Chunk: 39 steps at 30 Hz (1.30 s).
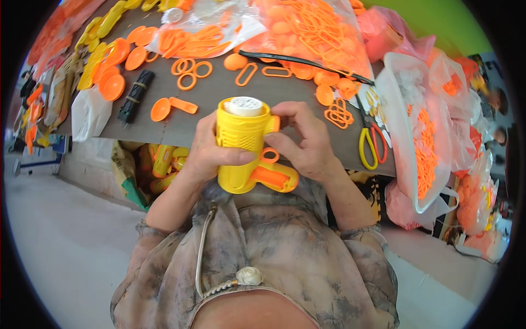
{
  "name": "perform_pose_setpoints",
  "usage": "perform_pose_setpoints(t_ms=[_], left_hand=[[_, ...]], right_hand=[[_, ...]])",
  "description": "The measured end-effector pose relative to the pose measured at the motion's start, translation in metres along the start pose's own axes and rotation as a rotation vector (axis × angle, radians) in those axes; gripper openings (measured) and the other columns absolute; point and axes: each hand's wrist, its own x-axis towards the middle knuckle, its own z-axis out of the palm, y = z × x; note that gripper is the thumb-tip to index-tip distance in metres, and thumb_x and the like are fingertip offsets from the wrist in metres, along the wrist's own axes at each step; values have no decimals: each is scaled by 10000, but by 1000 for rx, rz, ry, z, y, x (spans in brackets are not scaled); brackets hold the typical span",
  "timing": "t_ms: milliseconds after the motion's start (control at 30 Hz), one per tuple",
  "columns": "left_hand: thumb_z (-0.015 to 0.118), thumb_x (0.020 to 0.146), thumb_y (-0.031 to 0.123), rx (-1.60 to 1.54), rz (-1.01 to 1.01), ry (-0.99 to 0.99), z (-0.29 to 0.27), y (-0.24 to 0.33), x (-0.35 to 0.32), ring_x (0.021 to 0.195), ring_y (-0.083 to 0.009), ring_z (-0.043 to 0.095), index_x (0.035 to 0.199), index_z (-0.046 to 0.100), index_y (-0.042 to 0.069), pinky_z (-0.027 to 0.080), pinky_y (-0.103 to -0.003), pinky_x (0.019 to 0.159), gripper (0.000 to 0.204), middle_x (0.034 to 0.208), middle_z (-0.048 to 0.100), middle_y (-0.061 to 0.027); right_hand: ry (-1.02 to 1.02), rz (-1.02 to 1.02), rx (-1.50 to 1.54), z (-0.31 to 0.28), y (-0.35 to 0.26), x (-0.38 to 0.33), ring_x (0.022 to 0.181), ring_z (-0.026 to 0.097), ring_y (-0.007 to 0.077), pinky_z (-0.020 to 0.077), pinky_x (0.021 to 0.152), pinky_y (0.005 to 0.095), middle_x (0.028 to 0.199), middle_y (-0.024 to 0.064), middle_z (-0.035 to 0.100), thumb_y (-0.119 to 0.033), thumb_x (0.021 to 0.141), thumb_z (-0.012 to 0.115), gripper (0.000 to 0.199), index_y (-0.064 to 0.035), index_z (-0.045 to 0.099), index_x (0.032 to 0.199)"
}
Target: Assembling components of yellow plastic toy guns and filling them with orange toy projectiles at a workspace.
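Observation:
In front of my chest is a yellow plastic toy gun [239, 134] with a thick ribbed barrel, held barrel end up. A white perforated cap [244, 106] sits in its top end. My left hand [204, 151] is wrapped round the barrel, thumb across the front. At the barrel's right side, the thumb and fingers of my right hand [307, 142] close on a small orange-yellow piece [272, 124]. Just below it shows an orange ring [269, 155]. The toy's handle [285, 176] points right, with an orange panel in it.
On the dark table [208, 118] lie orange spoons [112, 86], rings [187, 81], oval links [246, 74] and a black bundle [136, 97]. Yellow-and-red-handled scissors [368, 148] lie right, beside a white bin [402, 131]. Below the table, a sack [129, 178] contains yellow toy bodies [163, 160].

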Motion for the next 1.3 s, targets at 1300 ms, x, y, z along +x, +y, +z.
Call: perform_pose_setpoints(t_ms=[1300], left_hand=[[758,541,185,164,-75,-128,17,-8,20,876,-170,609,1088,552,-9,482,-304,797,616,969,631,-85]], right_hand=[[-338,-123,-536,-26,-25,39,872,553,324,443,757,401,901,157,567,-404,793,618,520,18,550,1090]])
